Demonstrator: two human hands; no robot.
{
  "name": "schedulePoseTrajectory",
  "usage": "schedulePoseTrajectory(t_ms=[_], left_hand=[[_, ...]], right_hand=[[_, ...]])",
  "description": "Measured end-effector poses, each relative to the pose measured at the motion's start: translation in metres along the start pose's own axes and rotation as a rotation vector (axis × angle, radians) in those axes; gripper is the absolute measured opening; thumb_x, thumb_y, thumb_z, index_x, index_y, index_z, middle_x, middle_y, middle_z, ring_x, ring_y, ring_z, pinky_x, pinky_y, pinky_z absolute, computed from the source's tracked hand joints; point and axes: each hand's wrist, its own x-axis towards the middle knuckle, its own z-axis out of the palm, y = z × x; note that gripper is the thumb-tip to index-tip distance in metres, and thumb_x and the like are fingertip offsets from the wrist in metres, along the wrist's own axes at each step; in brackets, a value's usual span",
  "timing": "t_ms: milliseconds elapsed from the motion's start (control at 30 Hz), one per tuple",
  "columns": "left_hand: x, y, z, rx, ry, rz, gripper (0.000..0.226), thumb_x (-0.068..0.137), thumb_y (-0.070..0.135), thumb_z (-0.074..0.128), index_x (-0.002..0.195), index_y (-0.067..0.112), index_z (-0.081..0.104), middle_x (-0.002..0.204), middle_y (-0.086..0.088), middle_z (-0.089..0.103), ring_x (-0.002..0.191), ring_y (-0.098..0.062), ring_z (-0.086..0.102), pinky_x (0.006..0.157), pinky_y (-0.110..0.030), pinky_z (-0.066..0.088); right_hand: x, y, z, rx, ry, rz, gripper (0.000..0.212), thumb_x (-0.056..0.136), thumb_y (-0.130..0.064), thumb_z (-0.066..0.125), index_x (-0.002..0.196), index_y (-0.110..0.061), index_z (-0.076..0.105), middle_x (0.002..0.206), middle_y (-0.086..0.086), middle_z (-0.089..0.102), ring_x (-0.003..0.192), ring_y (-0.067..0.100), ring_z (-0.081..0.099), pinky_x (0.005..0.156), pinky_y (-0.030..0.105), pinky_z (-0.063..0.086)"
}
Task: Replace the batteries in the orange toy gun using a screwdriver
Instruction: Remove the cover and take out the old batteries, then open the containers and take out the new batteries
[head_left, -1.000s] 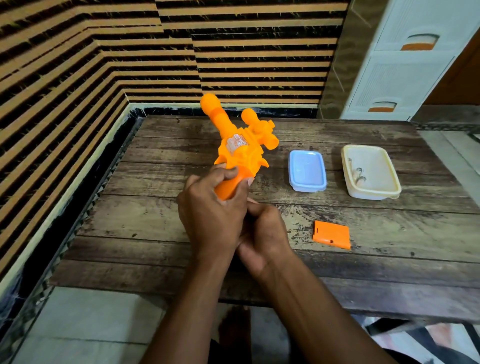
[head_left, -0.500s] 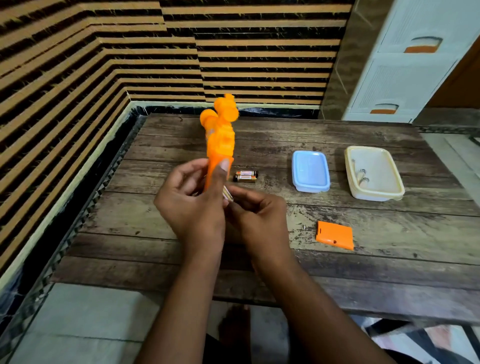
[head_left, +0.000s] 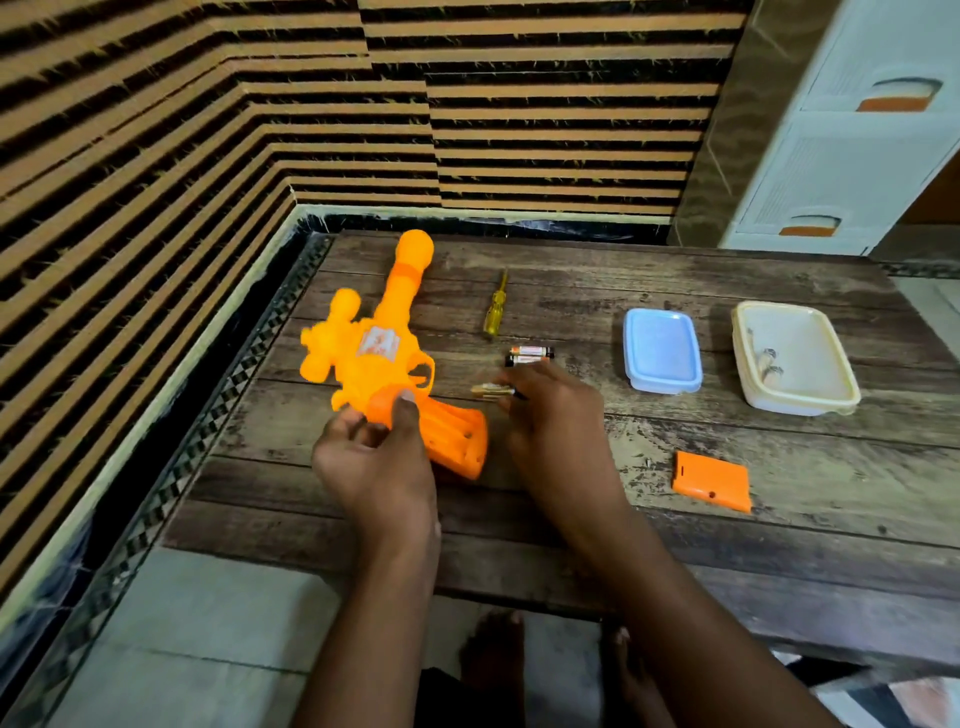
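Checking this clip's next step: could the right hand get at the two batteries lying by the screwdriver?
Probably yes. The right hand hovers just short of the two batteries, bare table between them. It already seems to hold another battery, which might hinder a grasp.

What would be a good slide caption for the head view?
Left hand holds the orange toy gun by its open grip; right hand sets a battery down.

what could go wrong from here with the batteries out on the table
Old and new cells may get mixed: the battery in the right hand comes down right beside the two batteries on the table. Round cells may also roll. The toy gun, gripped only at the handle by the left hand, could tip.
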Motion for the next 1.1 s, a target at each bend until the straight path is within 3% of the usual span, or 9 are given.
schedulePoseTrajectory(t_ms=[133,233,367,500,633,800,867,1000,1100], left_hand=[[0.004,-0.007,-0.01,0.103,-0.027,-0.075,0.017,0.083,0.013,0.085,0.073,0.015,0.07,0.073,0.002,0.076,0.069,-0.014,0.072,0.082,-0.061,0.062],[0.004,-0.005,-0.016,0.219,-0.02,-0.025,0.015,0.071,0.035,0.09,0.07,0.03,0.076,0.068,0.006,0.077,0.07,-0.019,0.076,0.077,-0.056,0.064],[0.007,-0.005,-0.022,0.392,0.081,-0.012,0.042,0.055,0.063,0.086,0.07,0.028,0.068,0.07,0.01,0.076,0.075,-0.021,0.078,0.077,-0.048,0.064],[0.001,0.002,-0.023,0.53,0.114,0.01,0.038,0.067,0.051,0.091,0.08,0.025,0.066,0.075,0.007,0.076,0.084,-0.022,0.077,0.084,-0.04,0.061],[-0.015,0.016,-0.017,0.497,0.134,0.164,0.03,0.078,0.029,0.088,0.095,0.018,0.066,0.08,0.009,0.071,0.085,-0.018,0.072,0.076,-0.028,0.048],[-0.032,0.017,0.012,0.407,-0.102,0.386,0.016,0.086,0.018,0.081,0.095,0.016,0.068,0.082,0.012,0.068,0.073,0.004,0.065,0.07,-0.018,0.054],[-0.039,0.014,0.029,0.424,-0.24,0.41,0.01,0.088,0.016,0.079,0.093,0.015,0.071,0.082,0.014,0.07,0.076,0.004,0.066,0.068,-0.012,0.052],[-0.048,0.007,0.064,0.491,-0.464,0.379,0.009,0.088,0.016,0.08,0.092,0.016,0.072,0.081,0.011,0.072,0.074,0.002,0.069,0.065,-0.015,0.055],[-0.051,0.003,0.084,0.499,-0.512,0.379,0.006,0.089,0.017,0.079,0.093,0.017,0.074,0.081,0.012,0.072,0.075,0.007,0.067,0.064,-0.008,0.05]], right_hand=[[0.01,0.023,-0.003,-0.228,-0.038,0.09,0.025,0.085,-0.005,0.068,0.108,-0.009,0.078,0.108,0.008,0.058,0.094,0.033,0.064,0.08,0.046,0.059],[0.017,0.029,-0.005,-0.223,-0.064,0.134,0.02,0.086,-0.006,0.074,0.104,-0.008,0.081,0.107,0.012,0.062,0.093,0.036,0.067,0.082,0.047,0.06],[0.021,0.029,-0.006,-0.225,-0.086,0.181,0.023,0.087,-0.005,0.075,0.109,-0.008,0.081,0.111,0.013,0.064,0.098,0.036,0.068,0.087,0.046,0.059],[0.022,0.028,-0.007,-0.248,-0.115,0.183,0.026,0.088,-0.006,0.077,0.114,-0.005,0.079,0.113,0.015,0.064,0.103,0.037,0.067,0.091,0.044,0.058],[0.019,0.024,-0.018,-0.285,-0.108,0.147,0.026,0.089,-0.009,0.075,0.113,-0.001,0.074,0.114,0.015,0.061,0.106,0.038,0.064,0.087,0.047,0.058],[0.02,0.031,-0.048,-0.295,0.173,0.052,0.012,0.087,-0.007,0.06,0.085,-0.002,0.07,0.098,0.013,0.058,0.095,0.037,0.057,0.07,0.048,0.054],[0.021,0.04,-0.063,-0.357,0.226,0.093,0.01,0.085,-0.006,0.064,0.087,-0.005,0.073,0.108,0.012,0.06,0.102,0.04,0.056,0.078,0.048,0.052],[0.026,0.054,-0.086,-0.448,0.037,0.357,0.034,0.089,-0.026,0.078,0.122,-0.019,0.078,0.159,0.013,0.043,0.146,0.039,0.036,0.115,0.057,0.033],[0.03,0.054,-0.096,-0.329,-0.052,0.426,0.045,0.09,-0.026,0.079,0.133,-0.016,0.073,0.165,0.013,0.04,0.144,0.034,0.048,0.12,0.042,0.04]])
